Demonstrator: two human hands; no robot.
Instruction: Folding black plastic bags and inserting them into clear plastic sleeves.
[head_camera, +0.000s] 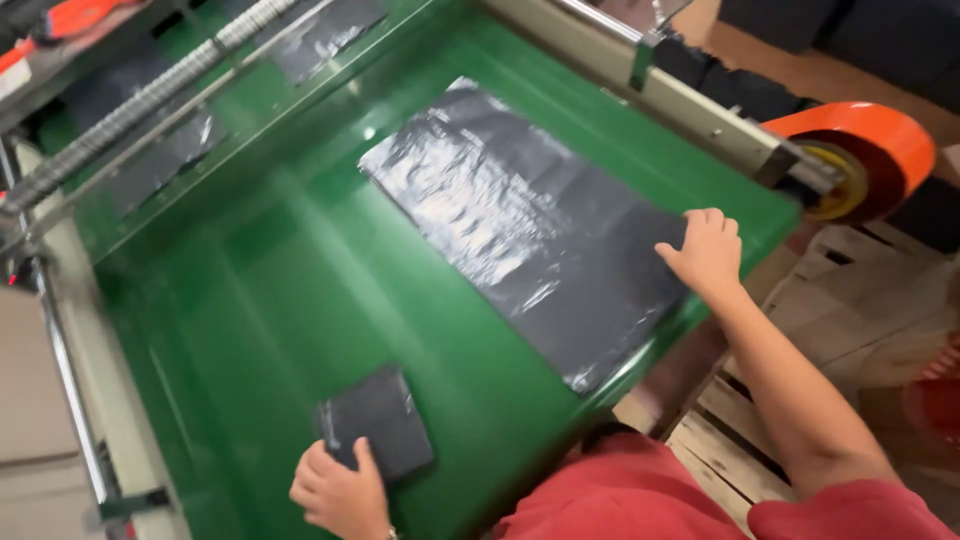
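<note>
At lower left the left hand (338, 492) presses a folded black bag (378, 420), while the right hand (706, 252), grip loose, flattens the black plastic sheet (520, 220) on the green bench (250, 300).

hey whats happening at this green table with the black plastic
A person in a red shirt works at a green machine table. Their right hand rests on the near corner of a large flat sheet of shiny black plastic film spread across the surface. Their left hand presses on a small folded black plastic packet near the table's front edge. An orange tape roll sits at the right end.
</note>
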